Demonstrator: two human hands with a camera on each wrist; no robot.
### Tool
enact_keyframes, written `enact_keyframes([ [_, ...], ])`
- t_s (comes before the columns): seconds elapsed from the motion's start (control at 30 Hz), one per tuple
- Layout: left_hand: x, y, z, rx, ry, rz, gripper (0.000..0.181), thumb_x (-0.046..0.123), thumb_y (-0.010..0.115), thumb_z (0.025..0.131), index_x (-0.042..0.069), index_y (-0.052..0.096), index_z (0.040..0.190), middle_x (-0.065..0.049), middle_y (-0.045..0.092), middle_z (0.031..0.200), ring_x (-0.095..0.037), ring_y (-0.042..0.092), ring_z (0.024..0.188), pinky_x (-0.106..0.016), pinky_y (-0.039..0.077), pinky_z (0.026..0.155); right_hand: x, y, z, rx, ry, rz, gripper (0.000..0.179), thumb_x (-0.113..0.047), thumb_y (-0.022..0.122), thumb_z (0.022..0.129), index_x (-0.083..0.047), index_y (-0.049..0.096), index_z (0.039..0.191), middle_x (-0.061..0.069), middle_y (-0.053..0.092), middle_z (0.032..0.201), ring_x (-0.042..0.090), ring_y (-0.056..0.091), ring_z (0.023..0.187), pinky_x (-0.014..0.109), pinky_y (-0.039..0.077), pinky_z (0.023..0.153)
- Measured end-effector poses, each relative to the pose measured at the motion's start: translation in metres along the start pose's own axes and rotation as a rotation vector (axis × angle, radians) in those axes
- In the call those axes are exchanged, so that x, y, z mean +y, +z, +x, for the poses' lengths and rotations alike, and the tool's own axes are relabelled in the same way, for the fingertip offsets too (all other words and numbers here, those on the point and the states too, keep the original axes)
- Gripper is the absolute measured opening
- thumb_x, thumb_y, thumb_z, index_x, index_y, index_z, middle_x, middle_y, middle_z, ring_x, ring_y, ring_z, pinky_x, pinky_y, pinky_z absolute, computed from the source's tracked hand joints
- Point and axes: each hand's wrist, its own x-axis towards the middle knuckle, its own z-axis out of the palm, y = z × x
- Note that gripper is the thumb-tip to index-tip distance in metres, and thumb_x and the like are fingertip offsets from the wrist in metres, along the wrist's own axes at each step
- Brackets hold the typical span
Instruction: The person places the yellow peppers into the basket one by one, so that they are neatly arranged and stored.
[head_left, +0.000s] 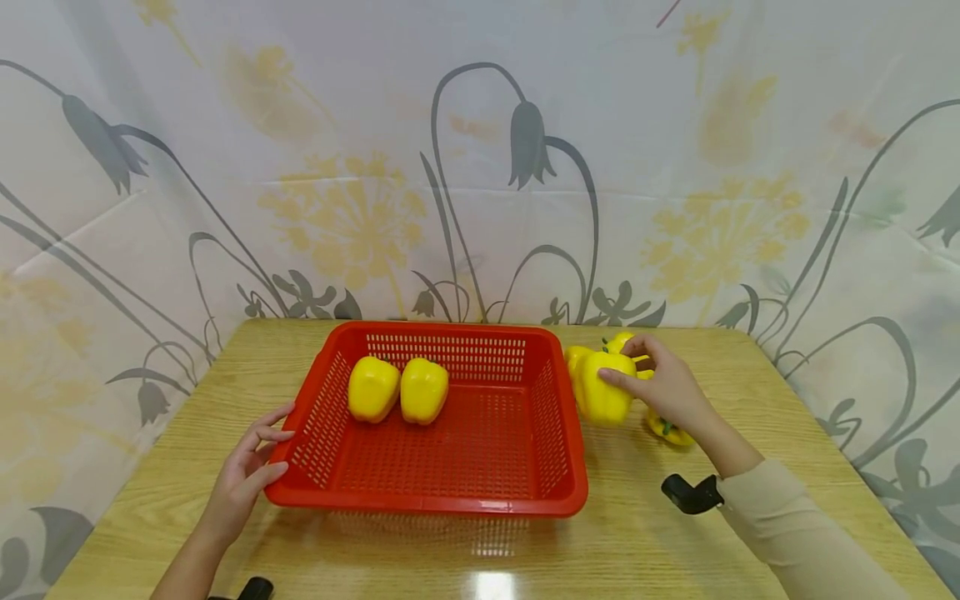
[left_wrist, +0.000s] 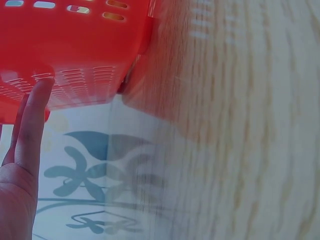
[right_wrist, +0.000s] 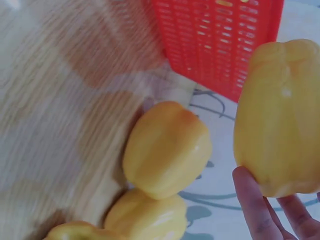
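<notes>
A yellow bell pepper (head_left: 606,404) is pinched between the thumb and fingers of my right hand (head_left: 675,390), just beyond the basket's right side. In the right wrist view this pepper (right_wrist: 280,120) is raised above the others, its lobed end up. My left hand (head_left: 242,479) touches the left rim of a red plastic basket (head_left: 427,502); in the left wrist view its straight fingers (left_wrist: 34,120) lie against the slotted outer wall. Inside the basket, towards the back left, one yellow pepper (head_left: 373,390) stands beside another pepper (head_left: 424,392).
Several more yellow peppers lie on the wooden table (head_left: 360,550) right of the basket, including one pepper (head_left: 670,431) under my right wrist and one (right_wrist: 167,150) near the basket wall. A flower-patterned cloth (head_left: 480,208) hangs behind the table.
</notes>
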Motion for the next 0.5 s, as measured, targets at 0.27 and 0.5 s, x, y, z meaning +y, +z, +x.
enact_keyframes([
  [0.27,0.001,0.0,0.0,-0.001,-0.016,-0.003,0.027,-0.02,0.037,0.084,-0.009,0.049,0.105,-0.004,0.038,0.138,-0.013,0.047,0.112,-0.022,0.049,0.079,-0.011,-0.004,0.004,-0.013,-0.018,0.011,0.051,-0.041,0.069,0.081,-0.005,0.046,0.107,0.015,0.052,0.11,0.035,0.051,0.1,0.039,0.049,0.071],
  [0.5,0.002,0.001,0.0,0.006,-0.038,0.012,0.027,-0.019,0.038,0.085,-0.008,0.049,0.106,-0.003,0.039,0.138,-0.012,0.049,0.111,-0.023,0.05,0.077,-0.015,-0.003,0.009,-0.032,-0.036,0.052,0.049,-0.04,0.07,0.081,-0.005,0.047,0.107,0.014,0.052,0.108,0.033,0.051,0.098,0.035,0.051,0.067],
])
